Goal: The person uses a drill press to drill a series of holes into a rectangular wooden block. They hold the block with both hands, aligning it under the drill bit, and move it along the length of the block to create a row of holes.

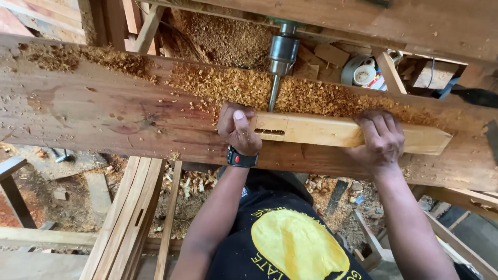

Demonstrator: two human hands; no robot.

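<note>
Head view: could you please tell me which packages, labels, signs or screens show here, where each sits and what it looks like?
Tape roll: behind the bench at upper right, round, grey rim, white core bearing a label.
Small packet: beside the roll, red, blue and white; partly hidden.
Shirt print: bottom centre, yellow disc with yellow lettering on black.
Wrist device: on the left wrist, black with a red spot; no screen visible.

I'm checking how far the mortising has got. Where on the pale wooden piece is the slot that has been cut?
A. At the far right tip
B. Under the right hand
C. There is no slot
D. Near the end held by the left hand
D: the dark slot sits in the pale wooden piece just beside the left hand, below the drill bit; the right hand grips farther along.
</note>
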